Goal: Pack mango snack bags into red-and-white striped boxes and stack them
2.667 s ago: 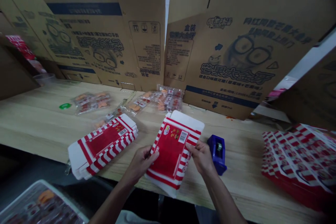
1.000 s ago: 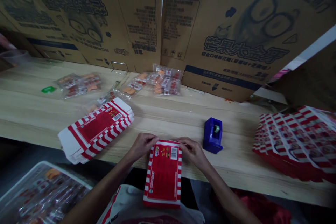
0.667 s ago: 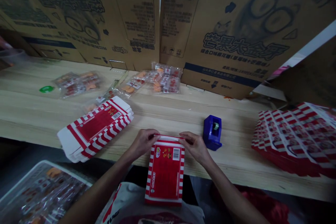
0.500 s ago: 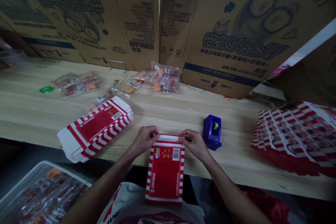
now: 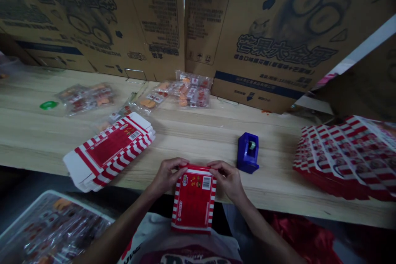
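A red-and-white striped carton (image 5: 193,202) stands upright against my body at the near edge of the wooden table (image 5: 192,136). My left hand (image 5: 167,174) grips its top left corner with curled fingers. My right hand (image 5: 227,179) grips the top right corner, fingers pressed on the top flap. A blue tape dispenser (image 5: 248,157) sits just right of my right hand.
A pile of flat striped cartons (image 5: 108,150) lies to the left, a larger stack (image 5: 346,156) to the right. Clear snack packets (image 5: 185,93) and more packets (image 5: 86,98) lie farther back. Big cardboard boxes (image 5: 272,33) wall the far side. A tray of packets (image 5: 49,231) sits at lower left.
The flat carton has been opened into a box and stood on end against my body. Both hands have since pressed its top flap down; the view dipped slightly.
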The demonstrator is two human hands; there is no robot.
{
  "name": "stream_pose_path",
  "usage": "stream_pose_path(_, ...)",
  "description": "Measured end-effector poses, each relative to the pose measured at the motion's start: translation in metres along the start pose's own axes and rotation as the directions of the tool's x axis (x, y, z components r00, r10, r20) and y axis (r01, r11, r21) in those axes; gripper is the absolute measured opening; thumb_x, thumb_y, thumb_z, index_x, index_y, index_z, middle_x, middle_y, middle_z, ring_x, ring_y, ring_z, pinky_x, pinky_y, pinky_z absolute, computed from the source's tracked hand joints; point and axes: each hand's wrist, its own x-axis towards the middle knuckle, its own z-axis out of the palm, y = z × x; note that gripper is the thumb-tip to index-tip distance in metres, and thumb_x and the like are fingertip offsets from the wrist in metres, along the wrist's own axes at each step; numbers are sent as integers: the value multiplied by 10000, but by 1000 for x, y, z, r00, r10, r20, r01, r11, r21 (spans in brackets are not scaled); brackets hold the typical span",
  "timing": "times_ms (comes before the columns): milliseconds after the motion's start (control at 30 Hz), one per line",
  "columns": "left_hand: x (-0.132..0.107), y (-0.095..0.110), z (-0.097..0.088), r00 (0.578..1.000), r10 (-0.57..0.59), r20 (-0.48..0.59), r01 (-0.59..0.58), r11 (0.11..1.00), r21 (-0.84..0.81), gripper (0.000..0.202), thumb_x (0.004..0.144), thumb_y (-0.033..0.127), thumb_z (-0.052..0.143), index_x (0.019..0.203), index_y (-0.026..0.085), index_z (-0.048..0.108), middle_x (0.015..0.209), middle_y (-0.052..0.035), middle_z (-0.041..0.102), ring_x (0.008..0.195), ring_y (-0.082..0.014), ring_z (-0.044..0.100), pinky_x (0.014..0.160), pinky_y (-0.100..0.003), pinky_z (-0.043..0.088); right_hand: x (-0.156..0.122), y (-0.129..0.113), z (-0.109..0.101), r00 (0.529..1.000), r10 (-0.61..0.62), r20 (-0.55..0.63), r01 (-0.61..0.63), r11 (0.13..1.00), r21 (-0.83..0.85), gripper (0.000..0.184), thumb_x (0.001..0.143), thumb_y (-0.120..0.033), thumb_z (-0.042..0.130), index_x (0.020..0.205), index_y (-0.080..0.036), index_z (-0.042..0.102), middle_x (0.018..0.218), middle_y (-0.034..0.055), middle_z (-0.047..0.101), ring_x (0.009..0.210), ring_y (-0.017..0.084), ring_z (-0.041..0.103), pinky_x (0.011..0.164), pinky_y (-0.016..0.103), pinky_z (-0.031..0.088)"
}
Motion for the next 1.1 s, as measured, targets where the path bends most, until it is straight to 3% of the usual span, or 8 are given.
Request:
stream_pose_path(267,-13,-11,12,998,67,-16,-67,998,6,113,835,256,597,842,187,686,955,-84,708,910,-198,665,788,-278,519,-35,10,20,988,-84,-129,76,995,-65,49,847,-267,609,853,-237,647,1042,64,700,996,211,644,884,355,509)
stream_pose_path(400,-17,-17,11,995,93,-46,-93,996,-9,80,815,251,632,812,205,697,940,-71,712,903,-201,667,797,-285,517,-37,3,1,976,-148,-162,123,981,-150,229,820,-256,639,1049,-238,631,1186,83,640,1092,219,596,933,367,481)
stream_pose_path(467,-16,-16,10,997,55,-62,-58,997,-53,79,806,263,648,814,207,702,937,-65,712,899,-199,665,803,-284,516,-31,3,-26,896,-185,-403,100,970,-224,278,814,-289,641,1083,-221,615,1168,99,624,1017,212,602,856,350,498)
stream_pose_path(567,-12,-12,10,995,-45,-86,30,985,-170,121,794,291,668,869,205,708,979,-58,700,928,-195,651,805,-269,515,-19,13,-75,671,-166,-723,-42,964,-261,239,785,-377,645,930,-189,652,985,84,634,805,181,581,683,302,481)
stream_pose_path(667,-9,-10,13,990,-135,-52,112,944,-309,203,782,327,681,940,201,706,972,-47,688,873,-185,650,732,-250,532,-4,31,-104,640,-38,-767,-134,978,-160,262,670,-425,713,710,-168,680,749,47,626,669,169,543,606,288,449)
stream_pose_path(767,-5,-8,14,984,-175,-29,153,918,-367,252,777,348,683,973,192,701,965,-48,687,824,-185,654,698,-260,543,7,46,-102,632,-3,-775,-114,989,-96,267,600,-420,744,625,-163,678,656,28,603,627,168,541,603,300,445)
stream_pose_path(867,1,-2,7,982,-153,-112,107,935,-339,272,771,366,683,970,182,699,1000,-60,690,845,-198,656,694,-262,540,7,52,-83,558,-16,-830,-58,997,-59,275,632,-428,714,655,-156,678,729,36,593,703,176,549,647,311,452)
stream_pose_path(1100,37,12,-34,977,-131,-165,98,976,-196,340,748,428,691,965,167,679,894,-56,690,729,-180,639,605,-248,519,-20,56,-52,461,-68,-885,69,997,-41,239,694,-391,694,665,-156,656,1014,81,572,976,215,544,827,352,441)
